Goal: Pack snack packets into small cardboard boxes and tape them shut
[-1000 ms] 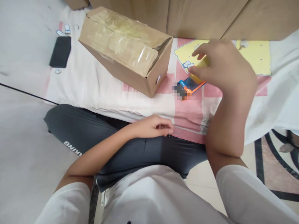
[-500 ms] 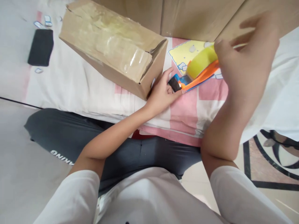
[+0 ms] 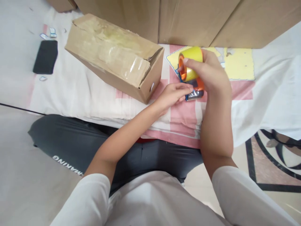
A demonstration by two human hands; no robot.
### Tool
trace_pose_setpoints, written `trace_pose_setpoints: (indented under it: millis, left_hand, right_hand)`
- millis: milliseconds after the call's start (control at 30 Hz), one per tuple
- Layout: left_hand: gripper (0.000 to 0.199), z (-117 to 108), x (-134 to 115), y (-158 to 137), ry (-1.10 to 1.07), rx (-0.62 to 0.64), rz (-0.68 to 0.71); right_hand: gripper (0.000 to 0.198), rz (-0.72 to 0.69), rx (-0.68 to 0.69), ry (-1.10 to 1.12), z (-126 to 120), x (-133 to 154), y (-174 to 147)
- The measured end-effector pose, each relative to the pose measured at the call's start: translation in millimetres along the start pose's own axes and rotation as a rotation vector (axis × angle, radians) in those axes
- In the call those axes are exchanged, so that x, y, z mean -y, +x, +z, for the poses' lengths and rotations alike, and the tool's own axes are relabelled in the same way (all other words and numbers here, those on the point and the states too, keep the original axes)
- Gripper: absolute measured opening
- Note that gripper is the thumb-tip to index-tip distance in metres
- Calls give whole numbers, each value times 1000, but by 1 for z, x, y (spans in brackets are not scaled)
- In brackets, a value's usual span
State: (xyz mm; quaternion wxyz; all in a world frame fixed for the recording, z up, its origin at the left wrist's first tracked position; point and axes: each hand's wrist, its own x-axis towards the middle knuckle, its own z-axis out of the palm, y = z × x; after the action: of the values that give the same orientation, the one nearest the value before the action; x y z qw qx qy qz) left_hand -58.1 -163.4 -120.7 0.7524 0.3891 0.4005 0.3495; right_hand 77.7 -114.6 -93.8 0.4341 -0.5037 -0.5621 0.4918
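My right hand [image 3: 215, 72] is wrapped around a tape dispenser [image 3: 198, 84] with orange and blue parts and a yellow tape roll [image 3: 194, 56]. Its thumb lies against the roll, while the other fingers are mostly hidden behind it. At the dispenser's front end, my left hand [image 3: 175, 95] has its fingertips pinched together on the edge. Whether a strip of tape is between those fingertips is too small to tell. To the left of the hands lies a closed cardboard box [image 3: 113, 53], with shiny clear tape along its top.
Large cardboard boxes [image 3: 185, 22] form a wall along the back. A black phone-like object [image 3: 45, 57] lies at the far left of the patterned bedsheet [image 3: 98, 97]. The sheet's front edge runs just above my lap.
My right hand has come down and left and now grips the dispenser, which is turned differently. My left hand has shifted right, its fingers going from spread around the end to pinched.
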Motion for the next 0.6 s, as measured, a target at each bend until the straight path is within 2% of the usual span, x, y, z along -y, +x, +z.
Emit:
trace_pose_setpoints:
  millis: [100,200,267,367,433,533,600]
  left_hand:
    - [20,5,3,-1,-207,-3,-133]
    - [17,11,8,-3,-256,6,-172]
    - [12,15,10,-5,-217,-46,-115]
    - [10,20,10,-7,-131,-222,58]
    - [10,23,7,-10,-62,-317,162]
    - [12,27,6,-25,43,-313,227]
    - [16,31,8,-40,104,-251,236]
  right_hand:
    - [35,8,99,98,-3,-5,1]
    - [36,-53,117,62,3,-5,1]
    - [33,-132,26,46,11,-3,0]
    - [36,-235,-212,26,20,-1,2]
    - [35,-284,-305,12,22,-2,6]
    - [33,-328,-432,30,18,-2,10]
    - [37,-199,-386,-7,12,1,9]
